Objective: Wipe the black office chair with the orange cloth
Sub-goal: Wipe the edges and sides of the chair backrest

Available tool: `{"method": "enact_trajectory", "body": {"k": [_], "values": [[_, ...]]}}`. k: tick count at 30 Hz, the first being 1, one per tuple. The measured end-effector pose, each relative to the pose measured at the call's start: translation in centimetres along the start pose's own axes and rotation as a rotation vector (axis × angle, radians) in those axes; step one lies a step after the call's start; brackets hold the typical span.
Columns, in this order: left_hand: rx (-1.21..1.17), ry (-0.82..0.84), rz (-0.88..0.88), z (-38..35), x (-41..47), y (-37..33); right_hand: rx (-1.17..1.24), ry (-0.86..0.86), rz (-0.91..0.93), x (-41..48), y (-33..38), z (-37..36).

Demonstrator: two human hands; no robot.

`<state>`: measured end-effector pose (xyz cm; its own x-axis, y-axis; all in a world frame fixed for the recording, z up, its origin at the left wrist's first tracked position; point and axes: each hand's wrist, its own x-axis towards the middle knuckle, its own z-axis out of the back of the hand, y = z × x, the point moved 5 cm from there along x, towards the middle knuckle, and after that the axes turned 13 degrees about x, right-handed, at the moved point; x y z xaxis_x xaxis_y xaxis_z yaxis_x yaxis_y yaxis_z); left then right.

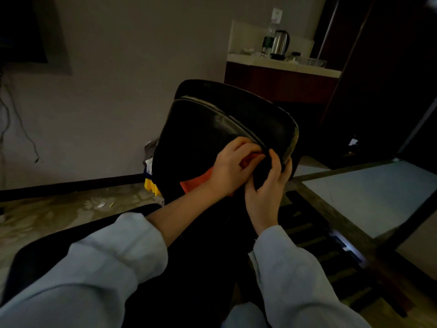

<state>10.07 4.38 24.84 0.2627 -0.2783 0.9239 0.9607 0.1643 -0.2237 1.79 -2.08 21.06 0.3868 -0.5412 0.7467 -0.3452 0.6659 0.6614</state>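
Observation:
The black office chair (212, 121) stands in the middle of the head view, its backrest facing me and its seat running down to the lower left. My left hand (230, 166) grips the orange cloth (196, 182) against the right side of the backrest; most of the cloth is hidden under the hand. My right hand (267, 185) curls round the backrest's right edge, thumb on the front and fingers behind it. Both hands almost touch each other.
A counter (283, 67) with a steel kettle (280, 43) and a bottle stands behind the chair at the right. A yellow object (151, 185) lies on the floor left of the chair. A slatted rack (331, 252) and a pale bed edge lie at the right.

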Motion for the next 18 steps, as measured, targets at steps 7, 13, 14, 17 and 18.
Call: {"method": "enact_trajectory", "body": {"k": [7, 13, 14, 17, 18], "values": [[0.156, -0.009, 0.022, -1.1, 2.3, 2.7, -0.03, -0.034, -0.024, 1.0, -0.7, -0.6], [0.105, -0.076, 0.435, -0.7, 2.2, 6.1, -0.056, -0.02, -0.022, 1.2, -1.1, -1.0], [0.096, -0.078, 0.451, -0.6, 1.7, 6.1, -0.064, -0.017, -0.022, 1.2, -1.1, -1.0], [0.056, -0.075, 0.403, -0.3, -0.1, 5.0, -0.076, -0.019, 0.004, 0.9, -0.6, -1.0], [0.05, -0.072, 0.37, -0.1, -0.8, 4.6, -0.072, -0.021, 0.02, 0.9, -0.4, -0.9]]}}
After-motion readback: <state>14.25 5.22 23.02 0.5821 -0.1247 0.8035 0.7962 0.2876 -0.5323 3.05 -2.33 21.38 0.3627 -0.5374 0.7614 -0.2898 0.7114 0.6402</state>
